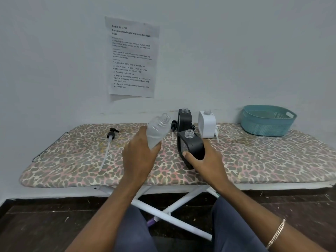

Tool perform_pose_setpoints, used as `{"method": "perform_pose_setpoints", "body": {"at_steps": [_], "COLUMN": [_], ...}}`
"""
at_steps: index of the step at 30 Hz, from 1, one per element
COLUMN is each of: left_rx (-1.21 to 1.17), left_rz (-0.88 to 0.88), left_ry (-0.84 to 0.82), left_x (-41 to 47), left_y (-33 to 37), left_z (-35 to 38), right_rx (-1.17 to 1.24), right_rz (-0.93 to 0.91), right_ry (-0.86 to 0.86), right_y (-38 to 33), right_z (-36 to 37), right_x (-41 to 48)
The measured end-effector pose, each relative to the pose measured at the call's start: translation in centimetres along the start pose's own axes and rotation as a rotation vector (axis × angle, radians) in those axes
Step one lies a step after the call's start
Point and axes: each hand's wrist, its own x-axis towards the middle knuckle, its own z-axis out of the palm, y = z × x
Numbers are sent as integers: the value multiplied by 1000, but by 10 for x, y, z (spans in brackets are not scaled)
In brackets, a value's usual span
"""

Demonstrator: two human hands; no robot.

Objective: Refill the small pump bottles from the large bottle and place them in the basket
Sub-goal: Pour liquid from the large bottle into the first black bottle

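1. Well out to the left of the left hand, a black pump head with a long white tube lies flat on the leopard-print board cover.
2. The left hand is curled round the lower part of the large clear bottle. It holds the bottle off the cover, tilted so the open neck points up and to the right, towards the small bottles.
3. Just beyond that hand, beside the clear bottle's neck, a second black pump lies on the cover.
4. The right hand grips a small black bottle, thumb across its front face and fingers wrapped behind. The bottle is uncapped and leans slightly. Whether its base touches the cover cannot be told.
5. Behind this hand's bottle, nearer the wall, another black bottle stands upright and uncapped.
6. Just past the right hand's knuckles, a small white bottle stands upright and uncapped, with a white pump tube at its right side.
7. Well to the right of the right hand, the teal basket sits on the cover against the wall.
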Motion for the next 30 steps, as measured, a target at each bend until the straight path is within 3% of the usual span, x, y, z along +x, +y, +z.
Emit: {"method": "perform_pose_setpoints", "body": {"at_steps": [30], "left_rx": [428], "left_rz": [234], "left_ry": [24], "left_x": [-6], "left_y": [0], "left_z": [12], "right_rx": [-35], "right_rz": [-149], "right_ry": [12], "right_y": [2], "right_z": [7], "right_x": [-4]}}
